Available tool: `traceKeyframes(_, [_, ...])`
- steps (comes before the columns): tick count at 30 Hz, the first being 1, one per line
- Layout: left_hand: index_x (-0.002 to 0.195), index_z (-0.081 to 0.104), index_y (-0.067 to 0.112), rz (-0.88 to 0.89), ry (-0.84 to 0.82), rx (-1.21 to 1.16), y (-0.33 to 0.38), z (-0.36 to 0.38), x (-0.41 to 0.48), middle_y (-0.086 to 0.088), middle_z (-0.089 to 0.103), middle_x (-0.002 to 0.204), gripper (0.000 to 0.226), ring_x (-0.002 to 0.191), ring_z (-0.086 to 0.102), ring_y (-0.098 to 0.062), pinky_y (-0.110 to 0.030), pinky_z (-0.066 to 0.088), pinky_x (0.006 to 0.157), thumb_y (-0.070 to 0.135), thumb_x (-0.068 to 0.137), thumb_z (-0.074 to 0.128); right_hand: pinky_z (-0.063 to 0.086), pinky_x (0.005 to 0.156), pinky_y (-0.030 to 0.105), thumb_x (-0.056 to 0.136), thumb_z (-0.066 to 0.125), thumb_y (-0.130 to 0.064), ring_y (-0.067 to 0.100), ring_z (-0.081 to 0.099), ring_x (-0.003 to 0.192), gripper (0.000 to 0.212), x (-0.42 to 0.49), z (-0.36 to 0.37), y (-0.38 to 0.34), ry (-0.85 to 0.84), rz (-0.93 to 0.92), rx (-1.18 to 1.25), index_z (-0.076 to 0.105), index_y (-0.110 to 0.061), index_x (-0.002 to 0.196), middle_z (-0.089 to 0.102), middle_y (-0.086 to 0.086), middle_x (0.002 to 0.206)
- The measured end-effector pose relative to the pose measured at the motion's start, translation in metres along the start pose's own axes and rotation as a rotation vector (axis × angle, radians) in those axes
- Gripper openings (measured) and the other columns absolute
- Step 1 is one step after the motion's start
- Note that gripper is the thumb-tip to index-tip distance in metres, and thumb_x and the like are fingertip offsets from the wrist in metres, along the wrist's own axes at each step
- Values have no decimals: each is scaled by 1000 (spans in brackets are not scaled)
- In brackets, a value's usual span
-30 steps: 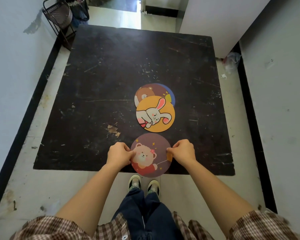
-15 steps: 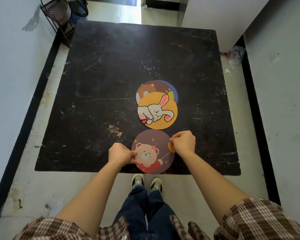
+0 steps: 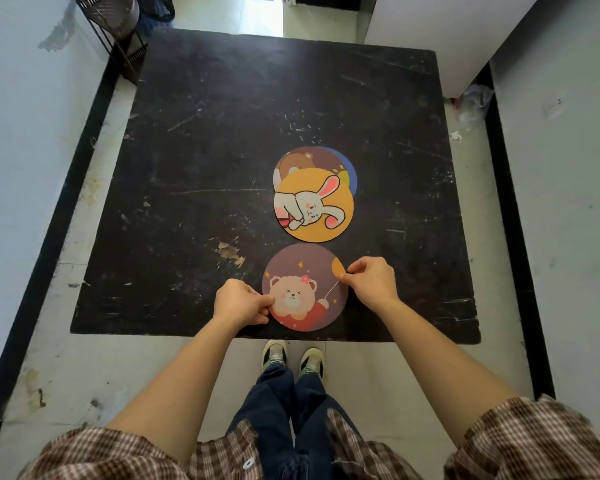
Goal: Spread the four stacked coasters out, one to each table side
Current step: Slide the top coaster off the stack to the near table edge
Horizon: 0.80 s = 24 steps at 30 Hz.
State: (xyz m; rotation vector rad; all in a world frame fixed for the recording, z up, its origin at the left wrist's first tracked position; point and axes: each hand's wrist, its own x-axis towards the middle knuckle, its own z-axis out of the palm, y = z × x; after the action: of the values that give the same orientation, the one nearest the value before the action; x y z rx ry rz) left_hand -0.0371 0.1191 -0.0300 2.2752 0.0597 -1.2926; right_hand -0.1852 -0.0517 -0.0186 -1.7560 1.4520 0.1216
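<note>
Purple bear coaster (image 3: 303,289) between hands: left hand (image 3: 240,304) pinching left edge, right hand (image 3: 371,282) pinching right.

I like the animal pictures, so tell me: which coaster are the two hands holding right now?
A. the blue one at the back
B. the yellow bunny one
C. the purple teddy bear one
C: the left hand and right hand pinch opposite edges of the purple teddy bear coaster near the table's front edge.
</note>
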Motion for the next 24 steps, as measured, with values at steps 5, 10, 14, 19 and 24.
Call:
traceKeyframes(5, [64,73,5,-10,15,20,-3,-4,0,-4,70,52,19,52,71,-19,-38,61,69,20,72,82,52,75,33,78,74,-14,20,63,86,15,-6,7,-1,-12,18,59,71,-9,92,69,9,92])
traceKeyframes(10, [62,73,6,-23,46,35,-6,-8,-1,-5,71,54,19,55,72,-19,-41,61,72,19,70,83,56,80,40,78,74,-10,23,65,86,13,-7,11,-3,-49,29,89,71,-9,91,69,9,93])
traceKeyframes(14, [62,73,5,-24,48,37,-10,-10,-2,-6,71,54,19,54,72,-19,-41,61,70,19,69,83,57,82,42,78,74,-9,23,65,87,8,-8,13,-3,-80,32,122,68,-13,83,66,6,87])
traceKeyframes(19, [63,72,6,-27,44,56,-12,-14,-4,-7,72,58,19,56,72,-18,-41,61,71,20,71,82,56,83,44,78,74,-9,22,64,88,11,-8,16,-5,-103,35,138,66,-16,79,65,4,87])
traceKeyframes(24, [66,72,6,-2,42,84,-15,-15,-4,-7,72,60,18,55,72,-18,-40,61,70,20,73,81,57,81,43,76,74,-8,21,64,84,14,-8,17,-5,-112,29,130,65,-19,74,64,1,81])
